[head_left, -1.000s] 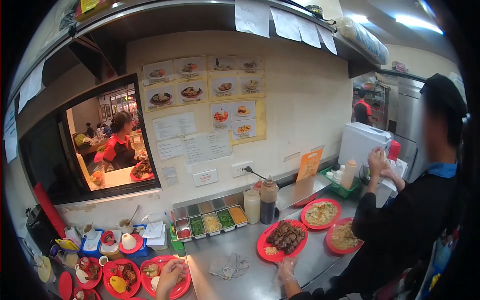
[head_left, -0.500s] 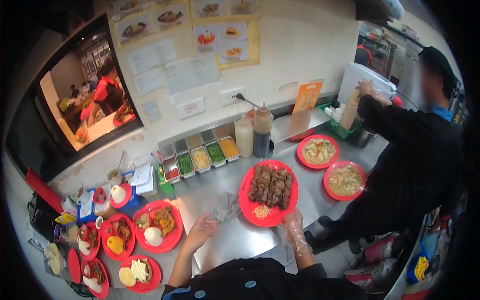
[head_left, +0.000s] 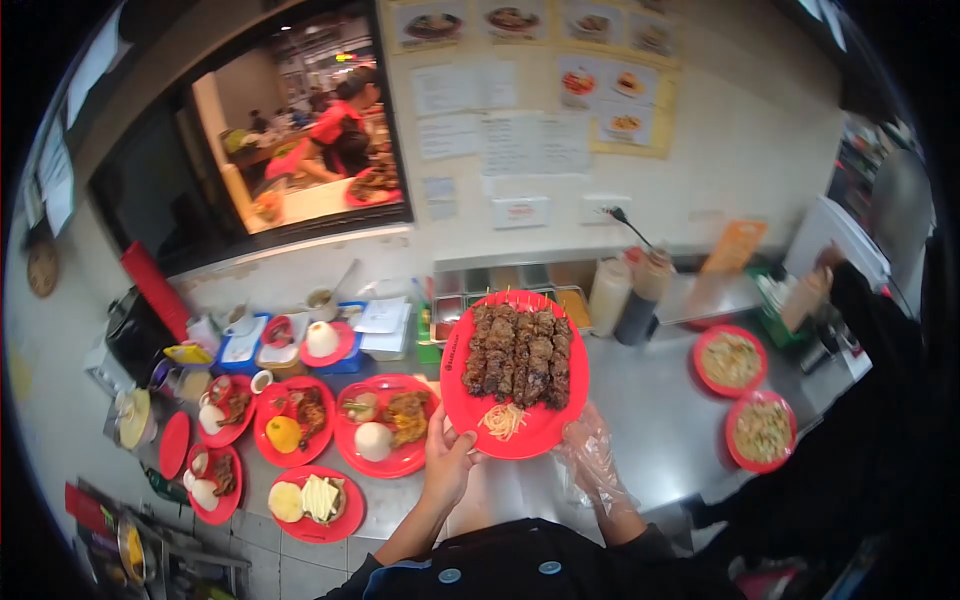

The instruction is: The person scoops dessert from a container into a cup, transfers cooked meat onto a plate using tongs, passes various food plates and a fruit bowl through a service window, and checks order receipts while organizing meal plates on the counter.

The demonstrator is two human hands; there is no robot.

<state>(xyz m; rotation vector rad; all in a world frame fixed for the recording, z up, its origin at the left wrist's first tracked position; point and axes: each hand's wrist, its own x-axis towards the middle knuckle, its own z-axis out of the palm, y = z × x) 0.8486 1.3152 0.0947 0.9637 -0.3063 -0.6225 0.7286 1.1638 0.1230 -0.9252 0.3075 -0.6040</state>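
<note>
Two hands, left (head_left: 449,462) and gloved right (head_left: 592,452), grasp one skewer plate (head_left: 540,436); right fingertips partly hidden.

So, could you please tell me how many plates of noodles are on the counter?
2, both toward the right of the steel counter: the farther plate is nearer the wall, the nearer plate just below it. Others may be hidden.
</note>
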